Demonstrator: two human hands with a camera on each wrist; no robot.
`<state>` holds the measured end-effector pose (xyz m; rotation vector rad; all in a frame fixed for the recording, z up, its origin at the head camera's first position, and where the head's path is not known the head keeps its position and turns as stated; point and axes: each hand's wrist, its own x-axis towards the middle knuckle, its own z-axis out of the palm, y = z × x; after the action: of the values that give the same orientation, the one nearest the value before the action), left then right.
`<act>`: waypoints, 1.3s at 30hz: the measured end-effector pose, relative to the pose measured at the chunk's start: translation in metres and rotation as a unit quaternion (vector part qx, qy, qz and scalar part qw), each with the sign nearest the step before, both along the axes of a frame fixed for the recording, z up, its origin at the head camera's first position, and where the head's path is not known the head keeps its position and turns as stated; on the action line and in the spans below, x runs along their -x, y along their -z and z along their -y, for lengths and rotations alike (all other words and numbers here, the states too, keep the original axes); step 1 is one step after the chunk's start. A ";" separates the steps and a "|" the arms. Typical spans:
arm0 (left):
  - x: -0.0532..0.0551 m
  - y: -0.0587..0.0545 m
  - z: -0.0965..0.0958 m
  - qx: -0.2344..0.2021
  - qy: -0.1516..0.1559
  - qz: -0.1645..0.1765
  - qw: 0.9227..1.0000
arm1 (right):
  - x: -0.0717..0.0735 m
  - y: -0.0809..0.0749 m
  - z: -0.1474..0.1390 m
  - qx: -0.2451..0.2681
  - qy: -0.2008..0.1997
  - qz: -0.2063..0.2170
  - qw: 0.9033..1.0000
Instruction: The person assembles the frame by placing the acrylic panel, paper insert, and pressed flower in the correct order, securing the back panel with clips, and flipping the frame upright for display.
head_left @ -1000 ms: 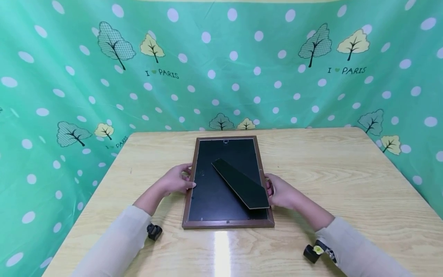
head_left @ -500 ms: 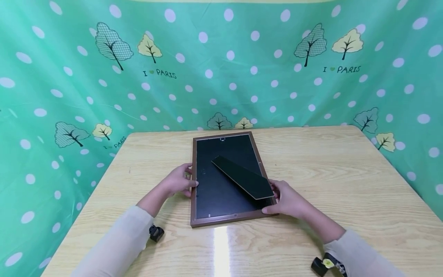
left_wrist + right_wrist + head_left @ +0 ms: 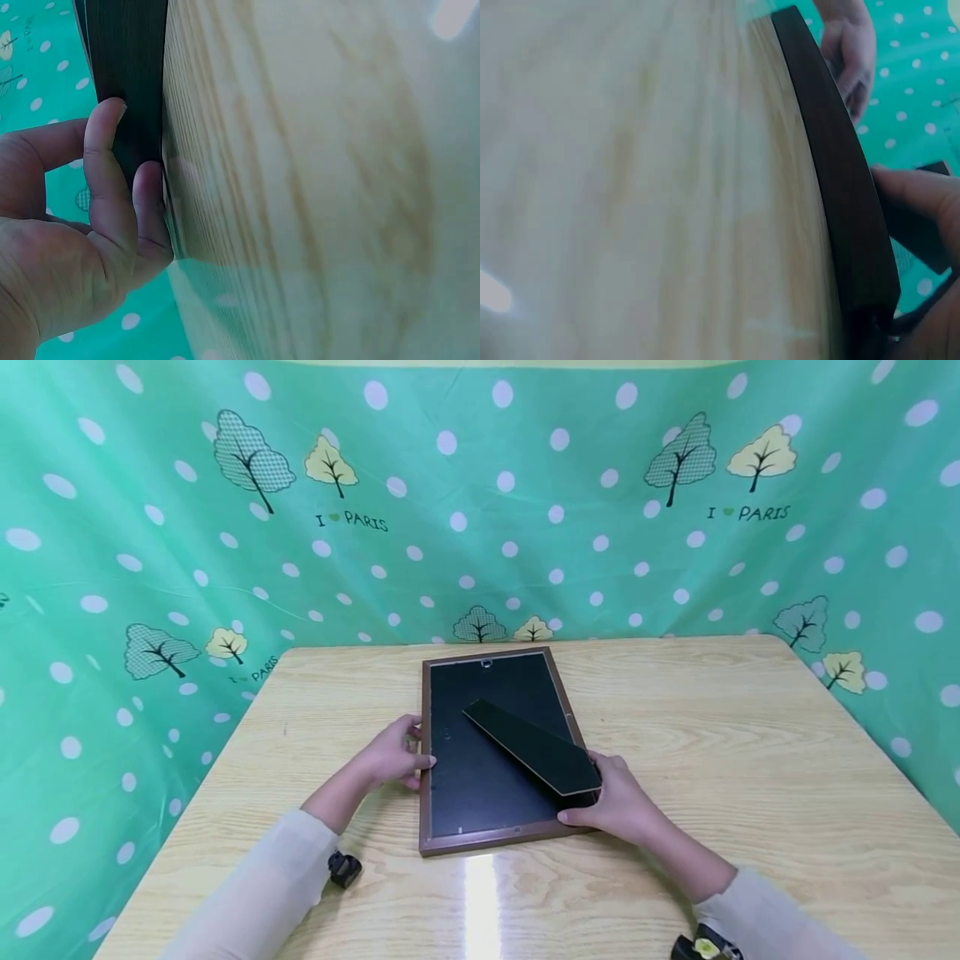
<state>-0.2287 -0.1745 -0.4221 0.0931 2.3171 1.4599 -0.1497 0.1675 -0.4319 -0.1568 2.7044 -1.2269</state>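
Note:
A brown picture frame [image 3: 480, 839] lies on the table, its black backing [image 3: 480, 781] facing up. The easel leg [image 3: 534, 747] slants from the middle of the backing toward the lower right corner, its wide end raised. My left hand [image 3: 390, 756] grips the left rail, thumb on top; in the left wrist view, fingertips touch the dark side edge [image 3: 129, 67]. Near the lower right corner my right hand [image 3: 618, 802] holds the frame, its thumb over the bottom rail and some fingers hidden behind the easel leg. In the right wrist view that thumb [image 3: 915, 191] rests beside the front edge [image 3: 840, 180].
The light wood-grain table [image 3: 720, 718] extends on both sides of the frame. A green dotted cloth [image 3: 480, 468] with tree prints hangs behind it and along the sides. Small black cameras [image 3: 345, 868] are strapped at both wrists.
The picture frame has turned slightly counterclockwise, its near end swinging right. My right hand has shifted from the right side to the lower right corner, thumb now on the bottom rail.

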 end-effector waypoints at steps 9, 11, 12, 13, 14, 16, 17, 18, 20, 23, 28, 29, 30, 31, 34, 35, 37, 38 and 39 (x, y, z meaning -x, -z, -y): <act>-0.005 -0.001 -0.001 -0.005 0.010 -0.003 1.000 | -0.006 -0.004 0.017 0.047 0.066 0.003 0.997; -0.005 0.000 -0.001 -0.006 0.006 -0.002 1.000 | -0.006 -0.004 0.018 0.047 0.070 0.003 0.996; -0.005 0.000 -0.001 -0.006 0.004 -0.002 1.000 | -0.006 -0.004 0.018 0.045 0.071 0.004 0.996; -0.005 0.000 -0.001 -0.007 0.003 -0.002 1.000 | -0.006 -0.004 0.018 0.044 0.071 0.004 0.996; -0.005 0.000 -0.002 -0.009 -0.002 0.000 1.000 | -0.006 -0.004 0.018 0.044 0.072 0.004 0.996; -0.004 0.001 -0.002 -0.010 -0.006 0.001 1.000 | -0.005 -0.004 0.018 0.042 0.068 0.002 0.997; -0.004 0.001 -0.001 -0.010 -0.007 0.001 1.000 | -0.004 -0.004 0.018 0.040 0.065 0.000 0.997; -0.003 0.002 -0.001 -0.011 -0.013 0.005 1.000 | -0.004 -0.004 0.017 0.037 0.059 -0.001 0.998; -0.003 0.003 0.000 -0.010 -0.023 0.012 1.000 | -0.002 -0.002 0.013 0.029 0.038 -0.002 0.999; -0.004 0.003 0.003 -0.009 -0.030 0.019 0.999 | 0.003 0.000 0.001 0.075 -0.015 0.017 0.997; -0.006 0.002 0.008 -0.036 -0.027 0.028 0.999 | 0.012 -0.005 -0.029 0.205 -0.065 0.087 0.973; -0.007 0.001 0.010 -0.044 -0.023 0.029 0.998 | 0.012 -0.007 -0.034 0.215 -0.057 0.098 0.970; -0.007 0.001 0.011 -0.053 -0.021 0.032 0.998 | 0.013 -0.009 -0.037 0.225 -0.051 0.106 0.967; -0.008 0.001 0.013 -0.061 -0.019 0.035 0.997 | 0.014 -0.010 -0.040 0.234 -0.045 0.113 0.965; -0.010 0.000 0.016 -0.082 -0.015 0.040 0.996 | 0.019 -0.015 -0.047 0.256 -0.030 0.125 0.958; -0.011 0.000 0.017 -0.085 -0.015 0.039 0.996 | 0.021 -0.016 -0.048 0.262 -0.026 0.128 0.956; -0.012 -0.001 0.018 -0.095 -0.018 0.037 0.995 | 0.026 -0.018 -0.050 0.263 -0.029 0.129 0.956; -0.013 -0.002 0.019 -0.102 -0.017 0.036 0.994 | 0.028 -0.019 -0.050 0.264 -0.033 0.130 0.955; -0.014 -0.001 0.019 -0.110 -0.019 0.037 0.993 | 0.030 -0.020 -0.050 0.265 -0.037 0.129 0.955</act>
<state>-0.2144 -0.1935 -0.4207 0.0562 2.1040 1.7037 -0.1799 0.2171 -0.4120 -0.1468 2.0798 -1.7807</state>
